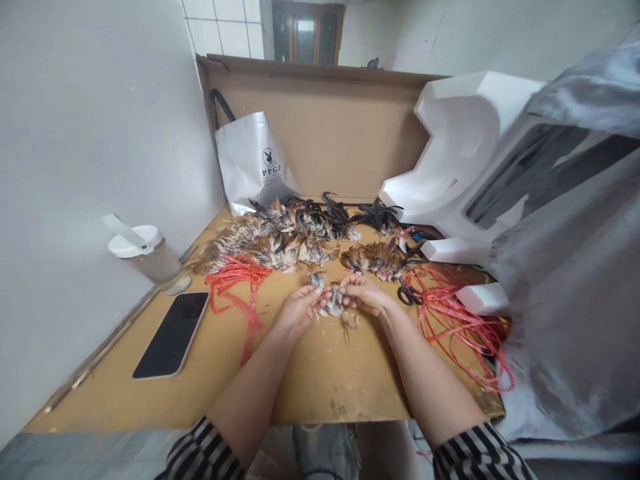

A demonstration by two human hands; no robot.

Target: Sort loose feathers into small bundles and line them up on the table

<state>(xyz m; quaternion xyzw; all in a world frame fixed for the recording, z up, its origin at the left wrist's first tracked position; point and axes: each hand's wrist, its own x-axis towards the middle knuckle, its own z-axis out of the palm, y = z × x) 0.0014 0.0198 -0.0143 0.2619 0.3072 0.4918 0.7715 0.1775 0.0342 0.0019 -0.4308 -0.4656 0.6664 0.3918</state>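
Over the near middle of the cardboard surface, my left hand (304, 309) is closed in a pinch on a small grey feather (317, 279). Close to its right, my right hand (366, 295) also pinches; what sits between its fingertips is too small to make out. Loose grey and white feathers (333, 305) lie between and below both hands. Beyond them are a large heap of brown and black feathers (295, 250) and a smaller brown bunch (375, 259). Black scissors (409, 293) show their handles right of my right hand.
Red plastic strips lie at left (240, 273) and right (465, 327). A phone (171, 335) and a lidded cup (155, 260) are at left. A silver bag (250, 163) leans at the back; white foam packing (460, 147) stands at right.
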